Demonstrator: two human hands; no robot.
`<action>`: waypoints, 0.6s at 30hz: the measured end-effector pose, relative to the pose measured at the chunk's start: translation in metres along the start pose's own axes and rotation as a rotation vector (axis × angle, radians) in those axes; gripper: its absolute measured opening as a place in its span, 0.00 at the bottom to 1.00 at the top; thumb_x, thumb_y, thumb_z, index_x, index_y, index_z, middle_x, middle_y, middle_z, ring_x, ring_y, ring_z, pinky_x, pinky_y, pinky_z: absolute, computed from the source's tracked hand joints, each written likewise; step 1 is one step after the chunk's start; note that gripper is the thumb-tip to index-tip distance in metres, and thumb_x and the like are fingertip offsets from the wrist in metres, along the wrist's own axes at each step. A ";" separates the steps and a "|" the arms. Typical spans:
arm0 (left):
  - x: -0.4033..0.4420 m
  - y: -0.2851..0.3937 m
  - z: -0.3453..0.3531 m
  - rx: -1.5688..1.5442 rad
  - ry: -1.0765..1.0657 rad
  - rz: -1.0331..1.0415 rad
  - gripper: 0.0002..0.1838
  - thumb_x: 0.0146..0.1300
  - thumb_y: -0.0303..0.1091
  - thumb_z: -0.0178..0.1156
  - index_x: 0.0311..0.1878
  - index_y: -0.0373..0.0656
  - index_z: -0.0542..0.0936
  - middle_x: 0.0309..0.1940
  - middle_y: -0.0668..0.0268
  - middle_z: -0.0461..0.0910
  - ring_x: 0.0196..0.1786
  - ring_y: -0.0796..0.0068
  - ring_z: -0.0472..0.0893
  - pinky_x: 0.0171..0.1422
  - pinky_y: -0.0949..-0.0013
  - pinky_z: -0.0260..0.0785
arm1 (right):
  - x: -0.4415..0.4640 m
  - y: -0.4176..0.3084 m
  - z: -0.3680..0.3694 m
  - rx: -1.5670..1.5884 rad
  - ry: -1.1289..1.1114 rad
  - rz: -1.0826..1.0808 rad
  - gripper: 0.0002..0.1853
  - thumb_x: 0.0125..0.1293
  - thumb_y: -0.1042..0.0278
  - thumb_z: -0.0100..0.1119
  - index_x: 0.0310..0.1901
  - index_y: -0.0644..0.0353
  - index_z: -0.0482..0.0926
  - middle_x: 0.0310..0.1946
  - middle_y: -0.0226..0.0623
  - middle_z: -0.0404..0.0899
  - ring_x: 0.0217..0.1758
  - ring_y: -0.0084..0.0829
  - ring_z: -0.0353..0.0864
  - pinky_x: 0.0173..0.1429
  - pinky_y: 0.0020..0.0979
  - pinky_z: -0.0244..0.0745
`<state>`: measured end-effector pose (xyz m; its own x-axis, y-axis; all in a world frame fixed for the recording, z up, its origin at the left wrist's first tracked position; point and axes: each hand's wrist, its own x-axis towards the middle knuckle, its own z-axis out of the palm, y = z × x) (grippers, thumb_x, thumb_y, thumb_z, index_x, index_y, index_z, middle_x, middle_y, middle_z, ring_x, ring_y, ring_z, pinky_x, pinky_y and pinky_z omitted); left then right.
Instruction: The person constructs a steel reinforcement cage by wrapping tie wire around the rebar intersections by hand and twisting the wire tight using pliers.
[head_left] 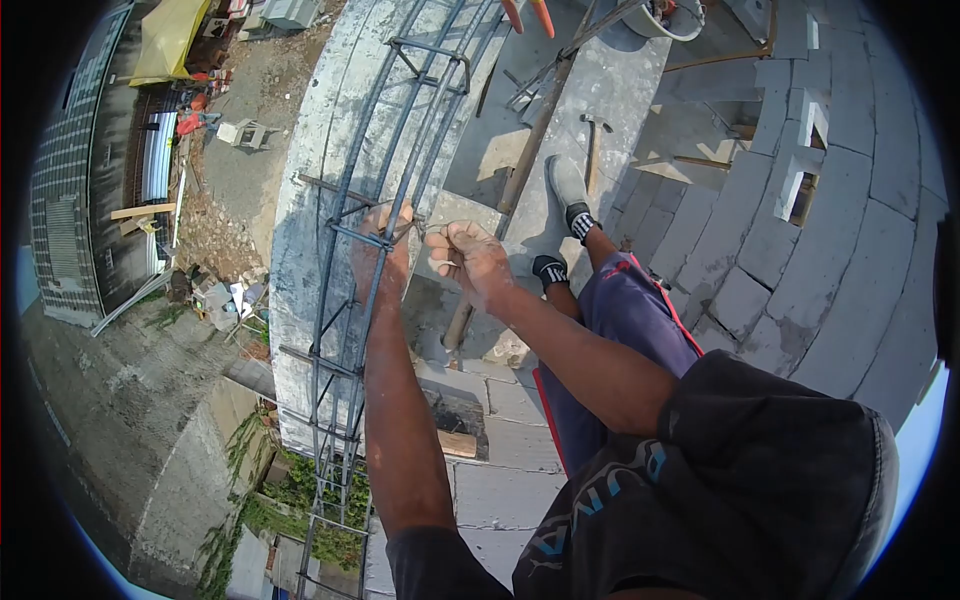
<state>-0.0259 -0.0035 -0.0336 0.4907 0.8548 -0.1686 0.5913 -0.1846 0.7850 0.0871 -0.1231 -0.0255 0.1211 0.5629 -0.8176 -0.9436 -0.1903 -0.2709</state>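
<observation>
Right hand [468,260] in close now, pinched on thin wire [434,230]; left hand [382,265] beside, partly behind the rebar cage [354,234], grip too hidden to tell; cage along the concrete ledge [300,230]'s inner edge; hammer [593,150] farther off.

two hands [476,264], two socks [583,224] and two orange handles [543,17] show, with one rebar cage [366,132], one hammer [593,152] and one bucket [664,30].

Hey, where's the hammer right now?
In the head view, the hammer is in the upper part, right of the middle. It lies on the grey concrete, just to the right of the person's grey shoe.
</observation>
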 end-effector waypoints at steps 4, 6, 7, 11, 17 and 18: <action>0.003 0.011 -0.002 0.114 -0.031 -0.154 0.13 0.68 0.36 0.66 0.53 0.44 0.85 0.45 0.55 0.87 0.50 0.54 0.86 0.53 0.57 0.77 | -0.002 -0.005 -0.007 -0.401 0.052 -0.224 0.13 0.79 0.56 0.56 0.49 0.56 0.79 0.42 0.31 0.84 0.39 0.21 0.80 0.44 0.27 0.76; 0.003 0.020 -0.004 0.082 -0.045 -0.186 0.14 0.69 0.38 0.66 0.53 0.44 0.85 0.46 0.56 0.87 0.50 0.55 0.86 0.53 0.58 0.77 | -0.002 -0.004 -0.008 -0.638 0.044 -0.414 0.14 0.78 0.56 0.56 0.51 0.59 0.79 0.41 0.31 0.84 0.39 0.23 0.80 0.44 0.29 0.76; 0.003 0.019 -0.005 0.090 -0.060 -0.189 0.14 0.69 0.39 0.66 0.53 0.45 0.85 0.46 0.57 0.87 0.50 0.56 0.86 0.53 0.58 0.77 | -0.002 -0.003 -0.008 -0.742 0.021 -0.524 0.14 0.78 0.57 0.56 0.51 0.60 0.80 0.41 0.31 0.83 0.39 0.23 0.80 0.44 0.30 0.76; 0.005 0.029 -0.007 0.111 -0.089 -0.194 0.14 0.70 0.42 0.64 0.53 0.46 0.85 0.46 0.57 0.87 0.50 0.57 0.86 0.54 0.58 0.77 | 0.003 -0.007 -0.001 -0.887 -0.048 -0.579 0.15 0.78 0.59 0.56 0.50 0.64 0.80 0.36 0.33 0.82 0.37 0.27 0.80 0.45 0.33 0.76; 0.005 0.031 -0.008 0.059 -0.091 -0.250 0.14 0.71 0.42 0.63 0.53 0.46 0.86 0.46 0.56 0.87 0.49 0.56 0.86 0.53 0.57 0.76 | 0.011 -0.011 0.011 -0.708 -0.100 -0.199 0.16 0.79 0.57 0.53 0.44 0.62 0.81 0.27 0.29 0.80 0.29 0.22 0.77 0.35 0.28 0.73; 0.006 0.037 -0.010 0.055 -0.095 -0.280 0.14 0.71 0.42 0.63 0.53 0.46 0.86 0.46 0.56 0.87 0.49 0.55 0.86 0.53 0.57 0.76 | 0.009 -0.013 0.014 -0.617 -0.090 -0.113 0.15 0.80 0.57 0.52 0.43 0.60 0.81 0.26 0.27 0.79 0.28 0.21 0.75 0.33 0.27 0.71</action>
<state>-0.0076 -0.0003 -0.0001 0.3599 0.8274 -0.4312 0.7445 0.0239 0.6672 0.0963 -0.1046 -0.0224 0.1582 0.6669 -0.7282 -0.5722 -0.5391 -0.6181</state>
